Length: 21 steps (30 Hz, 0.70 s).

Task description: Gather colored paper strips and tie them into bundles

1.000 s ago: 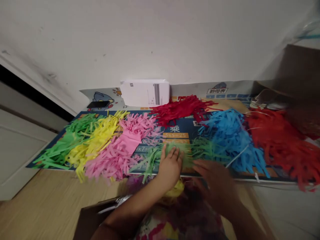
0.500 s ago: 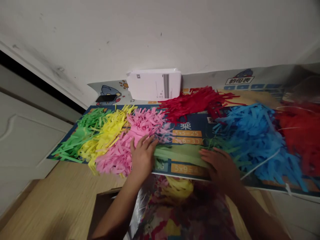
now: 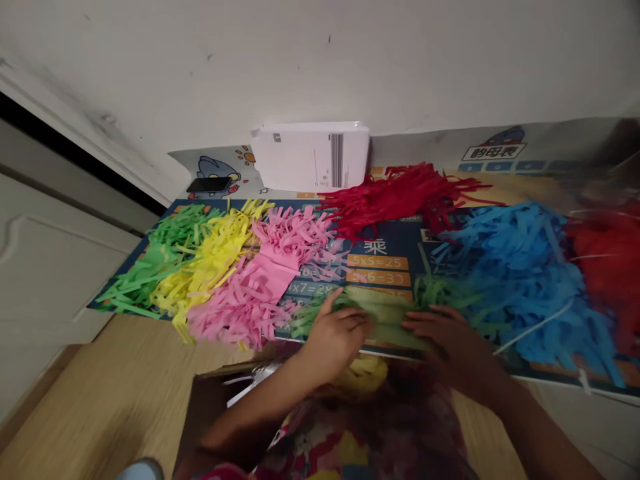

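Observation:
A green fringed paper strip (image 3: 385,313) lies across the near edge of a blue printed mat (image 3: 380,257). My left hand (image 3: 336,333) grips its left part, fingers curled over the paper. On the strip's right part rests my right hand (image 3: 450,337), with its fingers closed around the paper. Green fringe sticks out past both hands. Just left of my left hand lies a pink fringed paper (image 3: 260,290).
More fringed papers cover the mat: green (image 3: 150,260), yellow (image 3: 210,260), dark red (image 3: 400,193), blue (image 3: 520,267) and red (image 3: 610,267). A white paper stack (image 3: 313,157) and a black phone (image 3: 209,185) stand at the wall. Yellow fringe (image 3: 363,373) lies in my lap.
My left hand has come right, off the pink paper, onto the green strip. The strip is bunched shorter between my two hands. The view has shifted slightly.

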Tool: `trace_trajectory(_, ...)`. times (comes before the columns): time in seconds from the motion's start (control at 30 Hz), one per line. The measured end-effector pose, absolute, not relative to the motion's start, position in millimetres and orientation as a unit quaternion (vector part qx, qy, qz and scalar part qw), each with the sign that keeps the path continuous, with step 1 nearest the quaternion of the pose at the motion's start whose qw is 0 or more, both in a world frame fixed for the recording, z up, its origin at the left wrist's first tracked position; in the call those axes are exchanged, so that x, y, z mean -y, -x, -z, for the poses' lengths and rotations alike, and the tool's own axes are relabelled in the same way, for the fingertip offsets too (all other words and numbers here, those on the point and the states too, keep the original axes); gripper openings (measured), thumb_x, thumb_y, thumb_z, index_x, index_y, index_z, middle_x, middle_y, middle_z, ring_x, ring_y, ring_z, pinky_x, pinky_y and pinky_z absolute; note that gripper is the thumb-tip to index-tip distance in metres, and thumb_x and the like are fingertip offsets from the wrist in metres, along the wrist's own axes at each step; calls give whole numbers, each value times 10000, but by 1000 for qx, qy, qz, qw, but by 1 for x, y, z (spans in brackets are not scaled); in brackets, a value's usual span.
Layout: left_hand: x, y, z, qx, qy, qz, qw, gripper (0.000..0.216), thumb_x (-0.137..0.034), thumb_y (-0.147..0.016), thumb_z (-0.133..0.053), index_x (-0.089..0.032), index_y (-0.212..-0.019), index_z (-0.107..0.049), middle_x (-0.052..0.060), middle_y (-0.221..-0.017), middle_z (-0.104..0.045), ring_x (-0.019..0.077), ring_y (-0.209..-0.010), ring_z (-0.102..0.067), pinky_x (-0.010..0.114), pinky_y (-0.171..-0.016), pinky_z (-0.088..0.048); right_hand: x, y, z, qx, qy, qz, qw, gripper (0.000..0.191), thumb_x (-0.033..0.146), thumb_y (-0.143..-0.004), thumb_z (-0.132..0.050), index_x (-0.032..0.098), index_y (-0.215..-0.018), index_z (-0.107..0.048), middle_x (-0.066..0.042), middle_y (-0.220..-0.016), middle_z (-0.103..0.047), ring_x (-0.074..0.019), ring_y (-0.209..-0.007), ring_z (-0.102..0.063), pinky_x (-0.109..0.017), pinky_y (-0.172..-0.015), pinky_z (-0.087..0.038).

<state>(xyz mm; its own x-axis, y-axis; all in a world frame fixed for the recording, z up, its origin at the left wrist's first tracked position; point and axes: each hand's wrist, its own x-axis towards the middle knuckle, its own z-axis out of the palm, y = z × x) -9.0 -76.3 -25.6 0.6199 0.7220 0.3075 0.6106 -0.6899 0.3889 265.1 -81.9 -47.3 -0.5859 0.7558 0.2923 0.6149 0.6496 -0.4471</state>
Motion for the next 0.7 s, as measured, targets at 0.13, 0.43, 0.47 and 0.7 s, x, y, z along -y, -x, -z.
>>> trace_trajectory(0.13, 72, 25, 21, -444, -835, -268, 185, 177, -218, -954, -560, -234, -1001, -731, 17, -904, -791, 171, -874, -711, 445, -1057, -392, 78, -264, 53, 828, 465, -188, 252, 245, 241, -910, -527, 264, -1086, -696, -46, -1099, -751, -236, -1004, -698, -418, -896, -470)
trace_trajectory(0.43, 55, 1, 4, -464, -835, -246, 164, 162, -252, -950, -521, -199, -854, -640, 55, -859, -739, 215, -860, -662, 400, -867, -422, 66, -233, 32, 780, 581, 8, 233, 372, 431, -989, -499, 226, -731, -671, -49, -756, -709, -258, -782, -607, -387, -730, -338)
trace_trajectory(0.47, 53, 0, 5, -461, -837, -246, 162, 148, -237, -951, -506, -197, -868, -622, 47, -826, -729, 204, -807, -663, 394, -858, -424, 66, -232, 31, 776, 586, 8, 232, 379, 444, -996, -481, 225, -756, -676, -53, -763, -709, -258, -782, -600, -389, -733, -334)
trace_trajectory(0.7, 43, -3, 17, -521, -818, -211, 120, 62, -240, -922, -573, -208, -886, -611, 16, -739, -722, 204, -677, -670, 383, -779, -411, 65, -230, 39, 755, 611, -27, 237, 456, 493, -1012, -453, 234, -703, -666, -28, -731, -692, -235, -763, -584, -380, -723, -300)
